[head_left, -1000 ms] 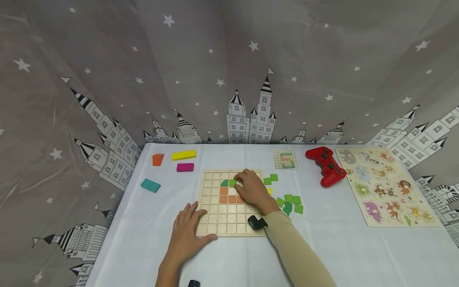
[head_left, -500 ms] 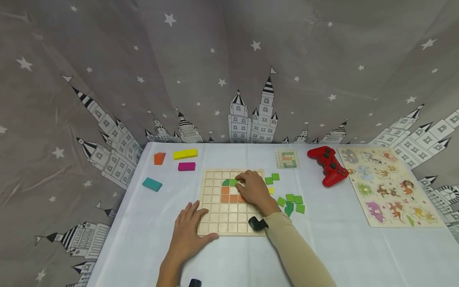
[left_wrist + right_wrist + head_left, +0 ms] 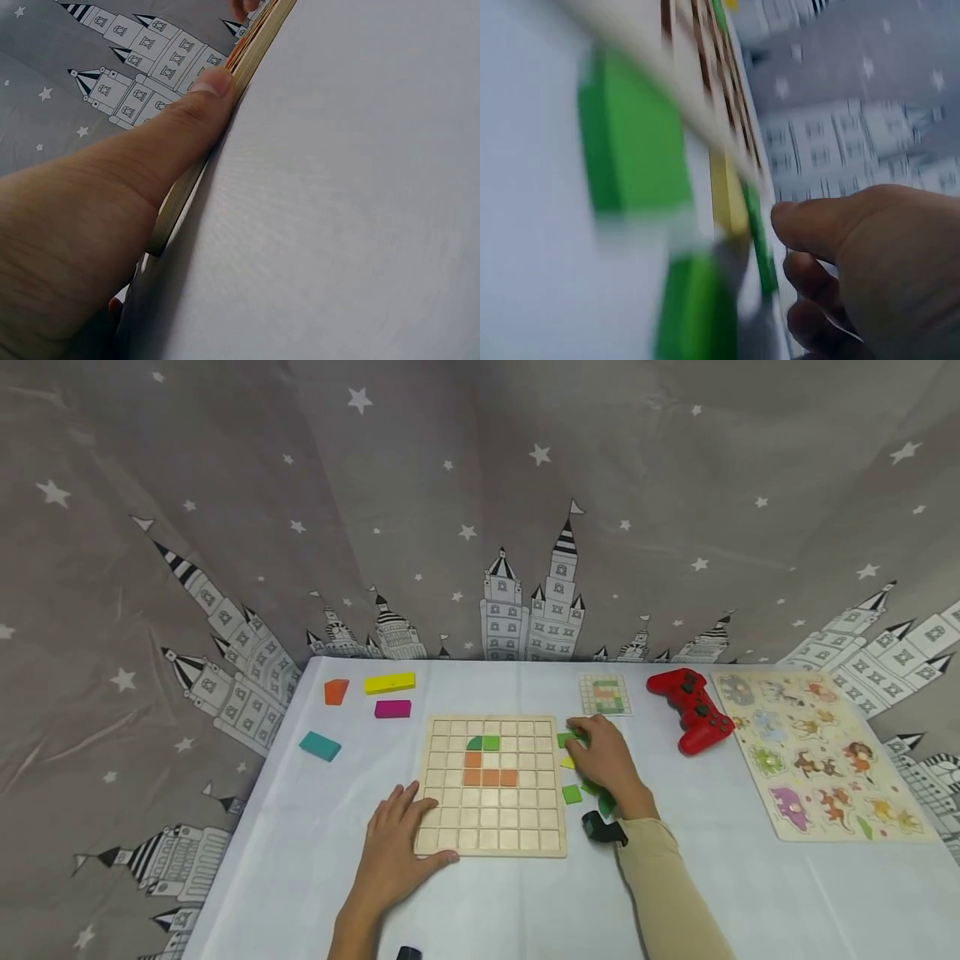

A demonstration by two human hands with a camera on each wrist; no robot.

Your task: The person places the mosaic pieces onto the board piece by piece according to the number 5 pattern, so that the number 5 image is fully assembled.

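A wooden grid board (image 3: 487, 839) lies on the white table. On it are a dark green rounded tile (image 3: 475, 743), a light green square tile (image 3: 491, 743) and several orange tiles (image 3: 491, 777). My left hand (image 3: 390, 856) rests spread at the board's near left corner; in the left wrist view its thumb (image 3: 180, 127) lies against the wooden edge. To the right of the board, my right hand (image 3: 609, 762) hovers with bent fingers over loose green tiles (image 3: 572, 794), its fingertips right by one. A yellow tile (image 3: 567, 762) shows beside it. No tile appears between thumb and fingers.
A small pattern card (image 3: 604, 695) lies behind the right hand, near a red game controller (image 3: 691, 710) and an animal puzzle board (image 3: 821, 756). At the left are yellow (image 3: 389, 683), magenta (image 3: 393, 709), orange (image 3: 336, 692) and teal (image 3: 320, 746) blocks.
My right hand has moved right, off the board to the loose tiles, uncovering the light green tile and the board's right part. My left hand has stayed in place.
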